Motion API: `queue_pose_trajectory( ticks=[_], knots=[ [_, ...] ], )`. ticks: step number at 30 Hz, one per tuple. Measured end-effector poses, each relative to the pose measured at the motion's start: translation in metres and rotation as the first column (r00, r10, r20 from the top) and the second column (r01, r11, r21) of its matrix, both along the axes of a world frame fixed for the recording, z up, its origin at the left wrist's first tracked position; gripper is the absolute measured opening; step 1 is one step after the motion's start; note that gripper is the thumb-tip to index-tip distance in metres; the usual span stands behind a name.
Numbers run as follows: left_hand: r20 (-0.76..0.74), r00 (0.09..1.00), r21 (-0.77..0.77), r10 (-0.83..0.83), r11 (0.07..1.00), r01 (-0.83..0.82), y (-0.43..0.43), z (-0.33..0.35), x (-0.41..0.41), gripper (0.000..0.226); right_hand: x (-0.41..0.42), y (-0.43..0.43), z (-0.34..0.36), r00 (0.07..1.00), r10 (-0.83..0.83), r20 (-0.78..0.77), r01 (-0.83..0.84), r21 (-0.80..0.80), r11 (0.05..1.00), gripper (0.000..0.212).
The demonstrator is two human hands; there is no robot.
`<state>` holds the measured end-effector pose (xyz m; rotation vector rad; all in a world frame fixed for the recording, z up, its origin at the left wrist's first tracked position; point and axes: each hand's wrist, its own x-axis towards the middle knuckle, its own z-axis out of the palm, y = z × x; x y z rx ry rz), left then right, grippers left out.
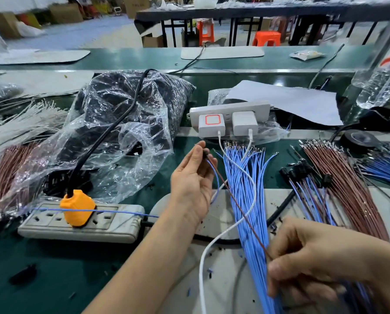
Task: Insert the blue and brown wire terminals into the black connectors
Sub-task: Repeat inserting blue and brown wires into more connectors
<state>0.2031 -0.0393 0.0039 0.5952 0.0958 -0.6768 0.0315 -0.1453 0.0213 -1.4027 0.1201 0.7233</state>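
My left hand (193, 180) is raised over the green bench and pinches a small black connector (205, 153) at its fingertips. A blue wire (215, 175) and a brown wire (241, 214) run out of that connector. The brown wire stretches down to my right hand (321, 261), which pinches its lower end near the bottom right. Under it lies a fanned bundle of loose blue wires (244, 177). A bundle of brown wires (348, 189) lies to the right, beside finished pairs with black connectors (300, 171).
A clear plastic bag of black connectors (126, 123) sits at left. A grey power strip (80, 220) with an orange plug (77, 207) lies in front of it. A white socket block with two chargers (230, 121) stands behind the wires, trailing a white cable (212, 243).
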Motion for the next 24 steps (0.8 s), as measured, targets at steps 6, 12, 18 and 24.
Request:
queue_pose_trajectory(
  ticks=[6, 12, 18, 24],
  knots=[
    [0.626, 0.777, 0.211, -0.063, 0.973, -0.091, -0.002, -0.001, -0.023, 0.012, 0.007, 0.001, -0.009, 0.881, -0.427, 0.202, 0.455, -0.118, 0.883, 0.039],
    [0.917, 0.353, 0.253, -0.188, 0.956, -0.147, -0.001, -0.005, -0.050, 0.018, 0.014, 0.007, -0.012, 0.468, -0.659, 0.589, 0.829, -0.035, 0.558, 0.022],
    [0.983, 0.094, 0.178, -0.157, 0.937, -0.299, 0.000, -0.008, -0.052, 0.019, 0.014, 0.013, -0.012, 0.386, -0.467, 0.795, 0.879, -0.164, 0.447, 0.003],
    [0.977, 0.074, 0.213, -0.200, 0.934, -0.286, 0.002, -0.006, -0.054, 0.018, 0.014, 0.008, -0.018, 0.404, -0.285, 0.869, 0.891, -0.302, 0.340, 0.032]
  ],
)
